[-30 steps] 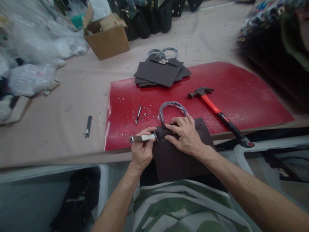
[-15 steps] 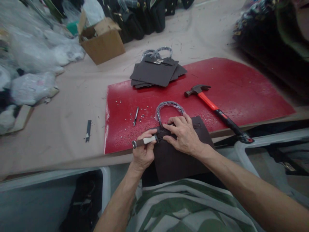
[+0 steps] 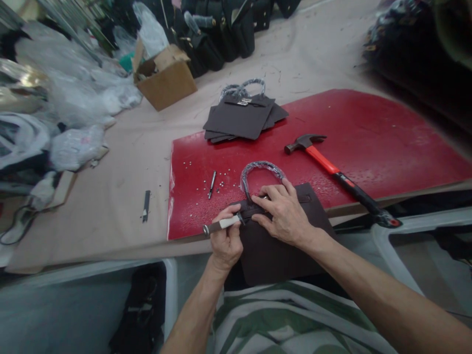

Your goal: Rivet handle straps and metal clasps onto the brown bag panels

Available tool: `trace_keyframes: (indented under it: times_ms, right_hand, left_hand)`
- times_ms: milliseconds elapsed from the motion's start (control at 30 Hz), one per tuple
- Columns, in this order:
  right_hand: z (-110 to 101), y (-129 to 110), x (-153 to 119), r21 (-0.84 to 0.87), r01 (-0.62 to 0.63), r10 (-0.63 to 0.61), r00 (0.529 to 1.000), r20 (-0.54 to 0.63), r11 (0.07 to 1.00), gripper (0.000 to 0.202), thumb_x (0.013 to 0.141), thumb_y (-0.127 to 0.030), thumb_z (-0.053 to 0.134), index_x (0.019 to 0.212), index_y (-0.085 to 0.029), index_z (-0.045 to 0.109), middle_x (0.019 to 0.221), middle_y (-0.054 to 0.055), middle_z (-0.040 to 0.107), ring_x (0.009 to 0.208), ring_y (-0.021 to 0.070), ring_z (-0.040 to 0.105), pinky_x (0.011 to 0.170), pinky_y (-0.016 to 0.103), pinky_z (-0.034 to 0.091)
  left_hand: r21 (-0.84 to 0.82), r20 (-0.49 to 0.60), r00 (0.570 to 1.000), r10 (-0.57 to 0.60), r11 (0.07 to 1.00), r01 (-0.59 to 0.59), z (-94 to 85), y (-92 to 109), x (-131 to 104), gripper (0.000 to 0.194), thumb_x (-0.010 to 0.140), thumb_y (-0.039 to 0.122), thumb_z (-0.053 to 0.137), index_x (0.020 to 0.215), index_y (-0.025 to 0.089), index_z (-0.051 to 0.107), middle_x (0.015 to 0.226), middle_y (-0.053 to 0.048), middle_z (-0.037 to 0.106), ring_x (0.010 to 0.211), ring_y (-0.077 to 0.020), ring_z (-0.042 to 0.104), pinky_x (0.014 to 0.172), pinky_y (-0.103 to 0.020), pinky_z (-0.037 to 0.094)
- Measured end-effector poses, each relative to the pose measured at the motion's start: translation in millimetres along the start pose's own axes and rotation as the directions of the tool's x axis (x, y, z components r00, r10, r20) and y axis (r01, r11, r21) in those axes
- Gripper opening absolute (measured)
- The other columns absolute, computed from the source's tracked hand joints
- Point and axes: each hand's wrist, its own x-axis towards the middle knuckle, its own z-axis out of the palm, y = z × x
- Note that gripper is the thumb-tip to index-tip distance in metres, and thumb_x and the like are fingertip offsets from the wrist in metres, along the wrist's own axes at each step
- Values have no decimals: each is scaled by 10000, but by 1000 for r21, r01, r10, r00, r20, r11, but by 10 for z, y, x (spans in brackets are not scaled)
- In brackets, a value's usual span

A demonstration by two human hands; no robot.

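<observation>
A dark brown bag panel (image 3: pixel 283 255) lies over the red board's front edge, its loop handle (image 3: pixel 263 164) wrapped in clear plastic. My left hand (image 3: pixel 226 241) grips a chisel-like tool (image 3: pixel 221 225) with a brown and white handle and a metal cap. The tool tilts, and its dark tip meets the strap (image 3: pixel 250 210) near the panel's top edge. My right hand (image 3: pixel 285 211) presses on the panel below the handle, with thumb and fingers closed about the strap. Its fingers partly hide a shiny metal fitting there.
A claw hammer (image 3: pixel 332 169) lies on the red board (image 3: pixel 387 132), right of the handle. A metal punch (image 3: pixel 212 185) lies left among small bits. Stacked bag panels (image 3: pixel 239 118) are behind. A flat dark tool (image 3: pixel 146 206) and a cardboard box (image 3: pixel 167 86) are leftward. Bins (image 3: pixel 171 295) flank me.
The whole view has shifted a little, so the board and bag sit slightly lower and further right. Both hands keep the same hold on the tool and the bag panel.
</observation>
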Motion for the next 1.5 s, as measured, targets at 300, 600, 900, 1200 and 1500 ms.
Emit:
trace_keyframes:
  times_ms: [300,600,900,1200,1500]
  right_hand:
    - [-18,-3,-2,15,-3,3,1000,-5,1000,422,873,-426,683,1243,-223,672,1149,98,631,1085,287,521,1181,561,213]
    - [1,-19,-11,43,1,-1,1000,-14,999,410,863,-409,697,1221,-210,673,1159,101,635,1099,300,533,1163,581,249]
    - [-639,670,-232,-58,-320,284,901,-329,946,380,887,-358,600,1192,-136,641,1213,205,590,1098,363,542,904,516,449]
    - [-1014,1263,-105,234,-787,685,614,392,571,100,743,-215,597,743,-216,497,629,22,486,566,163,463,538,298,377]
    - [-1493,252,-102,608,-558,554,803,222,565,328,917,-536,445,768,-245,414,575,-59,434,422,98,391,417,228,329]
  left_hand:
    - [72,103,994,23,997,-30,-53,43,155,165,980,184,506,1142,204,526,1104,-115,695,1067,-211,681,934,-386,568]
    - [163,178,982,62,982,-91,-40,75,248,145,996,199,454,1098,199,558,1079,-107,703,1035,-205,689,909,-362,572]
    - [121,166,985,55,990,-76,3,68,250,162,955,157,478,1089,182,566,1089,-119,704,1031,-209,697,912,-355,580]
    - [66,224,973,-56,997,42,28,85,273,232,909,121,499,1108,187,598,1099,-103,719,1043,-215,702,942,-352,582]
    - [49,251,960,-126,992,117,67,64,257,184,914,123,505,1045,191,615,1007,-93,715,964,-223,705,916,-363,578]
